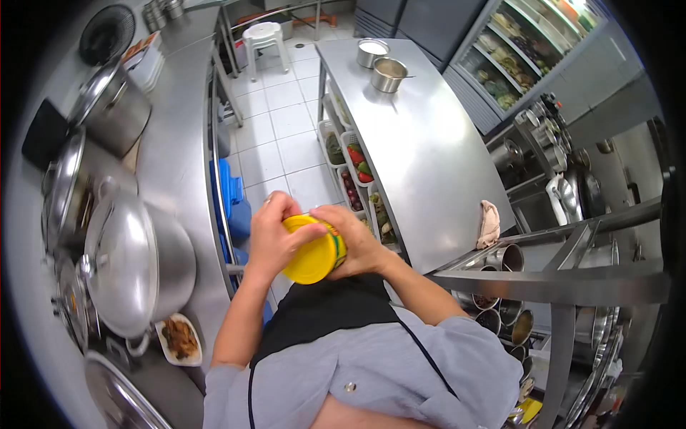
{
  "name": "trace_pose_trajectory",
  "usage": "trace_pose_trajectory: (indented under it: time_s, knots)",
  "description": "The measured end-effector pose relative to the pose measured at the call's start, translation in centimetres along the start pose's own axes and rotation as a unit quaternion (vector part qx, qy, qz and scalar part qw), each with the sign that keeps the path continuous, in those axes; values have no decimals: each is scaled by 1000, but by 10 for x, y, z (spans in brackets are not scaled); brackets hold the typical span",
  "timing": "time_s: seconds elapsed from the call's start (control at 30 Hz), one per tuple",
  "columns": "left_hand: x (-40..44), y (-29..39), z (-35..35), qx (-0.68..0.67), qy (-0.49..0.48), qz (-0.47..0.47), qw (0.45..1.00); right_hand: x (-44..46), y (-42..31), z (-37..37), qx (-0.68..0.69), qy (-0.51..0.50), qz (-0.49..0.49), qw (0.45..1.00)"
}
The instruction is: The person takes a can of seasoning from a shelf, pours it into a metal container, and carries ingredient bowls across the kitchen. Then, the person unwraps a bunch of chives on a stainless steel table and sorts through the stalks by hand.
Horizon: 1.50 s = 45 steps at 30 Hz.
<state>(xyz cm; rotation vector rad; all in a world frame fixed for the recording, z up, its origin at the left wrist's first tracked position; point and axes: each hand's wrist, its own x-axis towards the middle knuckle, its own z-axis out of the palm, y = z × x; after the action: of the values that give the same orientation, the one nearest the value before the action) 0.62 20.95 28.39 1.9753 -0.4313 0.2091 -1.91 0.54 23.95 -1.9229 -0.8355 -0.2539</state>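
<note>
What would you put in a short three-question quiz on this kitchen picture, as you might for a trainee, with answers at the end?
1. Multiple choice: what are the left hand and right hand holding?
A) a blue bin
B) a round yellow container
C) a white stool

2. True or false: two metal pots stand at the far end of the central steel table.

3. Fill the gap: on the steel counter at the person's left, the white dish of food sits beside a large lidded ____.

Key: 1. B. 2. True. 3. Pot.
</note>
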Motion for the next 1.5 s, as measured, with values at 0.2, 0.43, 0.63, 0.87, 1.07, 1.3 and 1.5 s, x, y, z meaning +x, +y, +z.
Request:
trace_pose_trajectory:
  time_s: [0.2,0.43,0.63,0.87,1.07,1.3,1.5]
  knots:
    - [148,-15,64,-53,2,274,960,15,75,-45,-73,191,92,975]
    - [288,-41,120,-351,-139,208,902,34,186,-94,-104,451,85,882]
    - [375,-116,165,-512,-74,-216,828,44,249,-129,-120,464,177,859]
    - [466,-218,189,-392,-193,-389,811,67,307,-117,-136,575,279,756]
    - [531,-276,212,-263,-445,-315,796,111,320,-87,-239,692,314,605]
    - [586,-273,236,-234,-646,-257,680,160,353,-92,-298,778,314,455]
    - [602,-286,256,-238,-708,-217,628,162,344,-132,-431,639,373,517]
